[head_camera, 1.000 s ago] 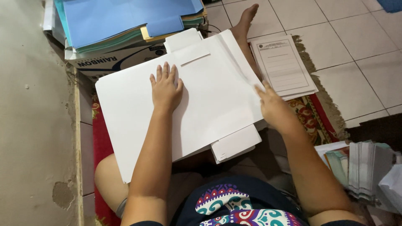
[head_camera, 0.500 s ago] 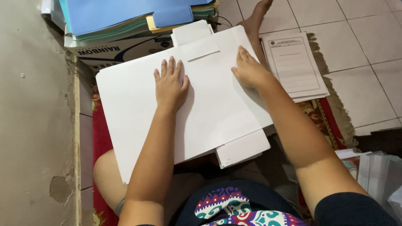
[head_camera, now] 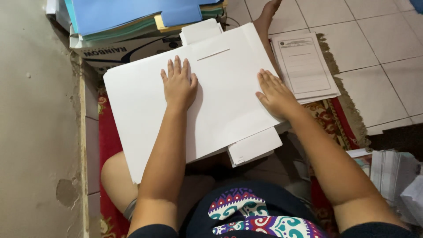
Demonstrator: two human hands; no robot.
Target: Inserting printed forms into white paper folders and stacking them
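Two hands lie flat on a big white folder [head_camera: 220, 97] that rests on the person's lap. Left hand [head_camera: 178, 86] presses near the middle, fingers spread and holding nothing. Right hand [head_camera: 275, 94] presses near the right edge, fingers loose too. Printed sheets [head_camera: 308, 66] sit just beside it on the floor

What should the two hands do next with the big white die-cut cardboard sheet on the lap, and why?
Probably press and slide the right hand outward along the large white die-cut cardboard sheet to set its right-hand edge. Both palms lie flat on it, the left hand pinning the middle, while the white tab at the near edge sticks out unfolded.
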